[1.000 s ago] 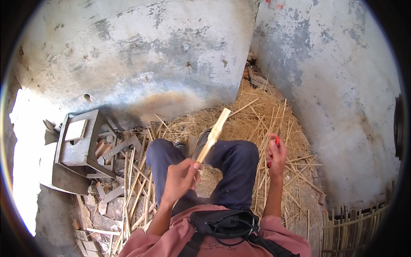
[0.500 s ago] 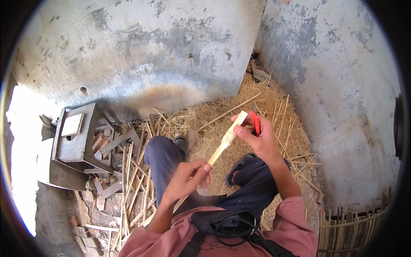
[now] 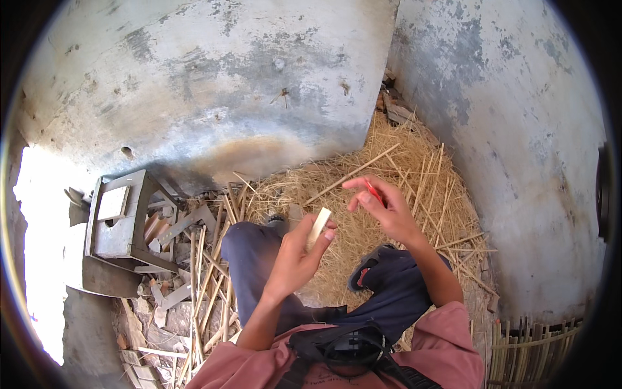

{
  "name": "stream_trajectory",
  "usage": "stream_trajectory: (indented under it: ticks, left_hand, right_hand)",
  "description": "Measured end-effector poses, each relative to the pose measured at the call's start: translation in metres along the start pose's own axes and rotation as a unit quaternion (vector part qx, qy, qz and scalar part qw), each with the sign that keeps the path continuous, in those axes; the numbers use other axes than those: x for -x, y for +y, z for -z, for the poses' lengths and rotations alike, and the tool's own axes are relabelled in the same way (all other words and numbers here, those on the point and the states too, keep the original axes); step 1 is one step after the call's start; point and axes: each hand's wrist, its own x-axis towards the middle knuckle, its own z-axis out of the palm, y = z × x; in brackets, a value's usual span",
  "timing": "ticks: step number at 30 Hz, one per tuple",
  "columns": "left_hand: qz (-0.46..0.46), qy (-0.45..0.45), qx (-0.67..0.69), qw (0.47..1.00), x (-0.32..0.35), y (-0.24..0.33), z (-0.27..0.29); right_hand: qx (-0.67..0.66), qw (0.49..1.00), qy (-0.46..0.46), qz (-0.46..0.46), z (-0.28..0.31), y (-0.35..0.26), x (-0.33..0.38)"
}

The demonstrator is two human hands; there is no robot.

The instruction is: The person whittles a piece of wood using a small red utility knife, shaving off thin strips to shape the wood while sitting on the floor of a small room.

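Both forearms rise from the lower edge, bent at the elbow — the left hand [image 3: 295,256] closed in a grip at centre, thumb up, the right hand [image 3: 382,211] lifted slightly higher, fingers loosely curled and pinching — the two hands close together but apart.

**Rough wood, dry straw, worn plaster**

The pale wooden strip [image 3: 318,227] looks smooth and matt. Dry, fibrous straw [image 3: 389,168] covers the floor. The walls [image 3: 259,78] are rough, stained plaster. The small stool [image 3: 120,217] is weathered grey wood. The red tool [image 3: 373,192] looks glossy.
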Motion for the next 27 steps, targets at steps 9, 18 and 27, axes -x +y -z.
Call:
stream_trajectory:
  ticks: [9, 18, 27]
  left_hand:
    - [0.019, -0.022, 0.038, 0.999, -0.008, 0.014, -0.013]
    - [0.006, -0.098, 0.092, 0.991, -0.011, -0.001, -0.026]
    - [0.082, -0.080, 0.053, 0.992, -0.010, 0.004, -0.020]
  right_hand:
    - [0.092, 0.994, 0.012, 0.061, -0.001, 0.024, 0.032]
    - [-0.040, 0.997, 0.064, -0.002, -0.003, 0.012, 0.019]
    - [-0.030, 0.996, 0.076, -0.032, 0.006, 0.013, 0.011]
